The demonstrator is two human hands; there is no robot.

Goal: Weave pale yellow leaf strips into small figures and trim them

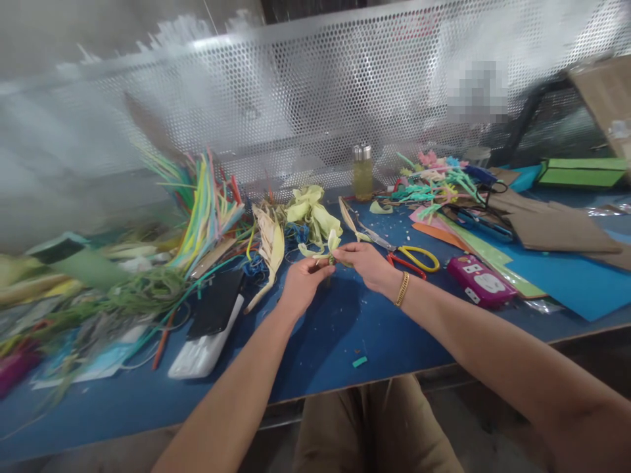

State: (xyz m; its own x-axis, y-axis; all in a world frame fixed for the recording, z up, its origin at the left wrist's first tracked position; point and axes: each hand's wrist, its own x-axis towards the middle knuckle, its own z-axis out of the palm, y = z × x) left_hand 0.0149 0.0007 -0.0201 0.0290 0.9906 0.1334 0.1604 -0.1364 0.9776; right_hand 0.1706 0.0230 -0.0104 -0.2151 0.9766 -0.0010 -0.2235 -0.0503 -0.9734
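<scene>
My left hand (304, 284) and my right hand (371, 264) meet over the middle of the blue table. Between their pinched fingertips is a pale yellow-green craft flower (333, 240) that looks made of husk-like petals. Its lower end is partly hidden by the fingers. Just beyond lies a heap of similar yellow-green husk pieces (313, 210). A long dried husk strip (272, 249) rests left of my left hand. Scissors (419, 257) with yellow and red handles lie beside my right wrist, which wears a gold bracelet.
A dark phone (215, 305) lies on a white box-like object (200, 358). Colourful pipe cleaners (202, 210) are bundled at the left. A jar of yellowish liquid (363, 176) stands near the perforated metal screen (315, 85). On the right are a magenta case (480, 281) and coloured paper sheets (572, 276).
</scene>
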